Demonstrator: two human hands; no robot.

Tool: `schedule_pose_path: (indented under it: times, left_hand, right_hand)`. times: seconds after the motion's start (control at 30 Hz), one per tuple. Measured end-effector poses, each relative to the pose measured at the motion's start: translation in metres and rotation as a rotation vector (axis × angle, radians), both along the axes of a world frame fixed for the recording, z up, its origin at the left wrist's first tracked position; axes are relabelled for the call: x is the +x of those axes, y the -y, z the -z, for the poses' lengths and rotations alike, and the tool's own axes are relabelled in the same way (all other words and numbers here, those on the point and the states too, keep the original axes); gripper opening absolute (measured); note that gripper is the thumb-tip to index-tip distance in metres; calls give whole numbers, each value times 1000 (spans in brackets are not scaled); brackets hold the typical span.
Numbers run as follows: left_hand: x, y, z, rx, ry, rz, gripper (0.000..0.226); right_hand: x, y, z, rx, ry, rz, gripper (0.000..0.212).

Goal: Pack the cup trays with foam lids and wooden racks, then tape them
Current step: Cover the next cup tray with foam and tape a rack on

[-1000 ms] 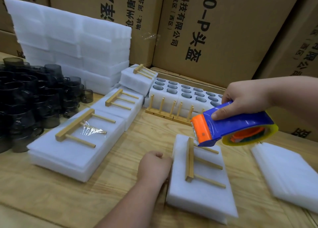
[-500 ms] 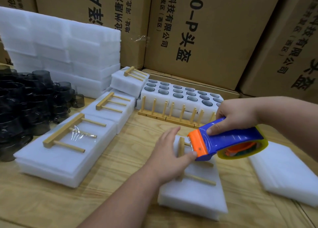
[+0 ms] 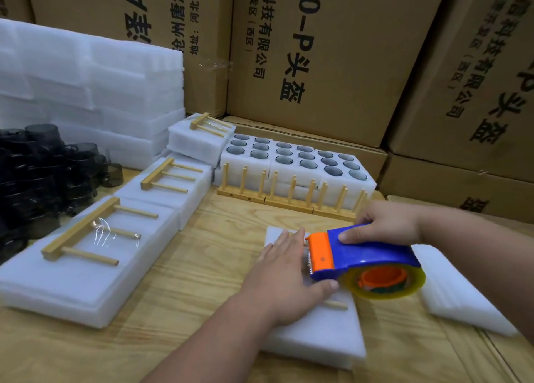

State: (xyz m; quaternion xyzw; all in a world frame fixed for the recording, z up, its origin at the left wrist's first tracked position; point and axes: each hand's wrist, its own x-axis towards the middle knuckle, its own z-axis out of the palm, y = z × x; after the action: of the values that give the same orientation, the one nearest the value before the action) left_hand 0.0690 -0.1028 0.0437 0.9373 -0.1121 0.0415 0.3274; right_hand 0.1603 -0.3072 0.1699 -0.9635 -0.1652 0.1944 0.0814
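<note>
The left hand [image 3: 284, 275] is lying flat, fingers straight, pressing on the foam pack [image 3: 323, 336] and covering most of its wooden rack [image 3: 336, 305]. Just right of it, the right hand [image 3: 385, 223] is gripping the blue tape dispenser [image 3: 367, 252], whose orange front is sitting over the pack. Beyond both hands, cup trays [image 3: 291, 158] are standing behind upright racks [image 3: 289, 193].

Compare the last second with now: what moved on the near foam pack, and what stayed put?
The left hand moved from the pack's edge onto the wooden rack, lying flat. The right hand brought the tape dispenser down from above to the foam pack. The taped packs at left stayed put.
</note>
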Motion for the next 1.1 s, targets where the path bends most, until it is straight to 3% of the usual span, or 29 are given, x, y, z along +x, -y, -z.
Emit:
schedule_pose_path:
  times: [0.1, 0.2, 0.33, 0.6, 0.73, 0.8, 0.97, 1.1]
  left_hand:
    - [2, 1, 2, 22, 27, -26, 97]
    - [4, 2, 3, 26, 29, -34, 90]
    - [5, 2, 5, 31, 22, -35, 90]
    - [2, 2, 6, 21, 28, -39, 93]
    - [1, 2, 5, 31, 33, -40, 95]
    - [1, 3, 5, 39, 37, -39, 94]
    - [0, 3, 4, 64, 34, -43, 93]
    - [0, 5, 1, 161, 33, -40, 93]
  right_hand:
    - [-2, 9, 3, 89, 142, -9, 43]
    - [-13, 17, 0, 143, 154, -101, 54]
    - [-30, 23, -3, -32, 89, -182, 72]
    - [-36, 17, -3, -120, 108, -227, 62]
    - [-28, 14, -6, -50, 39, -147, 70]
    - [-24, 7, -3, -9, 27, -72, 61]
    - [-16, -9, 15, -74, 208, 8, 64]
    - [-9, -2, 11, -38, 204, -49, 63]
